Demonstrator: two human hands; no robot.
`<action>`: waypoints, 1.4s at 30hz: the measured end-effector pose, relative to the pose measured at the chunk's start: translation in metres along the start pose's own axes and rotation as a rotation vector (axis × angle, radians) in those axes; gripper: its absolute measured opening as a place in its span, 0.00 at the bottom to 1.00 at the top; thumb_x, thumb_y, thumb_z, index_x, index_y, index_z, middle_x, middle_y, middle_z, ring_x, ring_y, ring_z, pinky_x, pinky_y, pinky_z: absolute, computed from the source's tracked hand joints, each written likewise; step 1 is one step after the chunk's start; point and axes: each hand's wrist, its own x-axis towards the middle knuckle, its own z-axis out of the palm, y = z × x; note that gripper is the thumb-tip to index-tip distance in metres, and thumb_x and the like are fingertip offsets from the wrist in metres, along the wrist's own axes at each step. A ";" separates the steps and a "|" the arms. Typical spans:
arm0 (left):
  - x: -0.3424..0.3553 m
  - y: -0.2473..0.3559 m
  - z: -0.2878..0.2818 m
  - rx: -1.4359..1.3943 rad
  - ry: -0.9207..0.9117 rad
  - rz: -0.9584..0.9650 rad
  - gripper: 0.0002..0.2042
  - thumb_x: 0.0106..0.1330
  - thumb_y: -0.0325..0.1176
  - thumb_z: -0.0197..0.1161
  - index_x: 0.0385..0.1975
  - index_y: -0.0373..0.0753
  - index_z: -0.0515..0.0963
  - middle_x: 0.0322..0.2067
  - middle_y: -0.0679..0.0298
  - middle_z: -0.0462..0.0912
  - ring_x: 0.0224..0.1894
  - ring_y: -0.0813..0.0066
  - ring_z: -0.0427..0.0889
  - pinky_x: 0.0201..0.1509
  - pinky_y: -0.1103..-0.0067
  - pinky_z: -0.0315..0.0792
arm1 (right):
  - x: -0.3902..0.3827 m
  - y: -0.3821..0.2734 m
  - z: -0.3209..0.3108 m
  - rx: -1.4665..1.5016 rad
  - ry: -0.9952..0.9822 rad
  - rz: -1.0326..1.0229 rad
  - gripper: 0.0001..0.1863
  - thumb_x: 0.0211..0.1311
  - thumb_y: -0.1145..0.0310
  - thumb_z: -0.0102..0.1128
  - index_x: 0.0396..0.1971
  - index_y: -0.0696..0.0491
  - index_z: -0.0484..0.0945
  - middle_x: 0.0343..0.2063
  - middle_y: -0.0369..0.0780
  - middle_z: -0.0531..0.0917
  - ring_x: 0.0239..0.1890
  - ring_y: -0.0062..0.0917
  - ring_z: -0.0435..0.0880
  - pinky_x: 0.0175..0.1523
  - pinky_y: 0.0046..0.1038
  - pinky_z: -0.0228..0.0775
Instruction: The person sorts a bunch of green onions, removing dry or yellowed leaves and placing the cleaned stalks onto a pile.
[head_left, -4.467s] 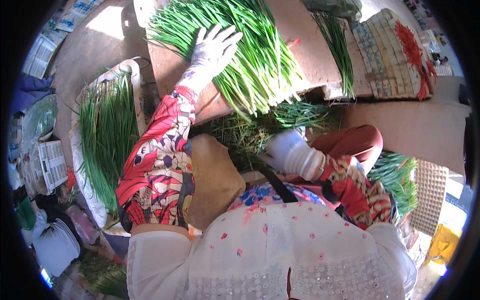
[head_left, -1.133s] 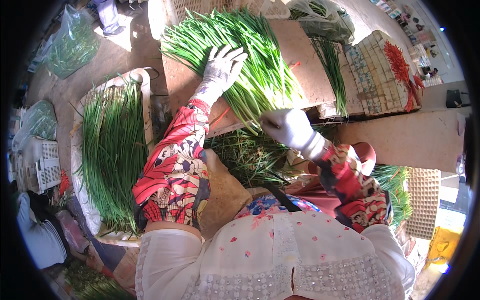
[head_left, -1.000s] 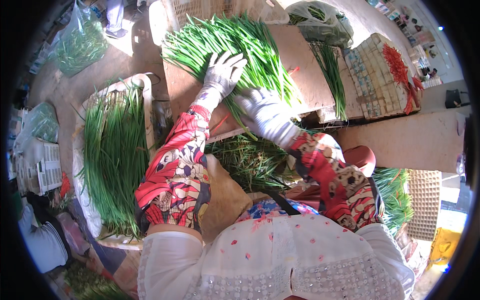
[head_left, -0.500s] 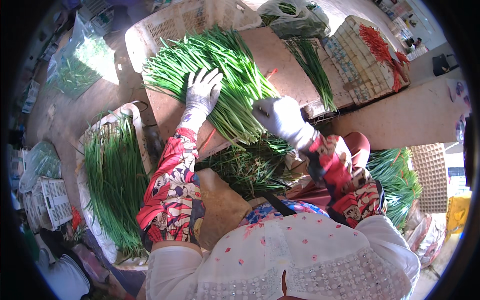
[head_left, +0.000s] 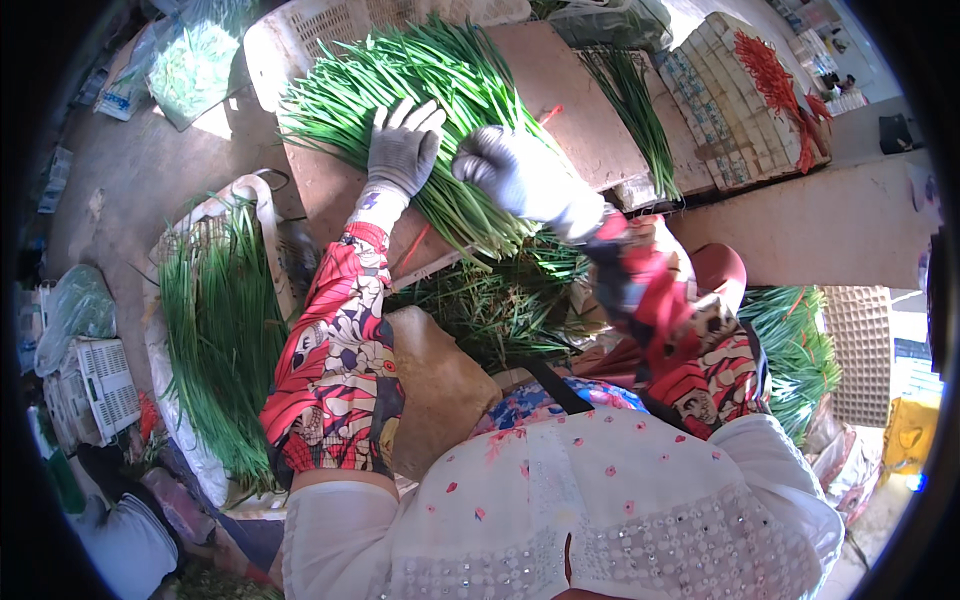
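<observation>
A thick pile of long green garlic chives (head_left: 465, 90) lies across a brown board, its cut ends toward the lower right. My left hand (head_left: 405, 148), in a grey-white glove, rests flat on the pile with its fingers spread. Over the middle of the stalks is my right hand (head_left: 510, 172), gloved too and slightly blurred, with the fingers curled in. Whether it pinches a stalk cannot be made out. Red ties (head_left: 551, 114) peek out at the board's right and lower left.
Beyond the pile stands a white plastic crate (head_left: 285, 45). A lined basket of chives (head_left: 215, 340) is at left. Loose trimmed greens (head_left: 490, 310) lie below the board. To the right are a thin chive bunch (head_left: 635, 115) and red ties (head_left: 770, 80) on a block.
My right hand has moved left and up from the stalk ends to over the middle of the pile. The left hand stays on the chives. The whole view has shifted slightly.
</observation>
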 end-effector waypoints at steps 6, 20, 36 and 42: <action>0.007 0.006 0.010 -0.052 0.099 0.024 0.15 0.67 0.43 0.50 0.48 0.51 0.80 0.55 0.69 0.78 0.60 0.60 0.70 0.65 0.56 0.54 | -0.047 0.011 -0.065 0.191 -0.293 -0.085 0.09 0.59 0.64 0.63 0.30 0.54 0.81 0.25 0.41 0.83 0.21 0.29 0.79 0.29 0.28 0.72; -0.005 -0.002 0.013 0.056 -0.022 -0.033 0.15 0.67 0.44 0.53 0.50 0.52 0.79 0.56 0.72 0.77 0.63 0.64 0.67 0.68 0.56 0.52 | -0.163 -0.007 0.003 -0.453 -0.611 0.287 0.15 0.60 0.56 0.60 0.39 0.51 0.74 0.20 0.44 0.79 0.22 0.39 0.81 0.27 0.41 0.71; -0.003 0.000 0.011 0.085 -0.076 -0.024 0.17 0.68 0.42 0.52 0.53 0.51 0.78 0.58 0.71 0.76 0.62 0.64 0.68 0.68 0.59 0.52 | -0.183 -0.003 -0.023 0.087 -0.606 0.128 0.06 0.52 0.63 0.66 0.24 0.49 0.82 0.16 0.41 0.78 0.22 0.33 0.81 0.30 0.33 0.71; -0.002 0.000 0.010 0.049 -0.033 -0.042 0.16 0.66 0.45 0.53 0.50 0.52 0.80 0.55 0.72 0.78 0.61 0.64 0.69 0.68 0.58 0.51 | -0.183 0.023 0.008 0.113 -0.516 0.562 0.17 0.58 0.55 0.65 0.37 0.53 0.82 0.22 0.41 0.84 0.24 0.29 0.83 0.32 0.28 0.73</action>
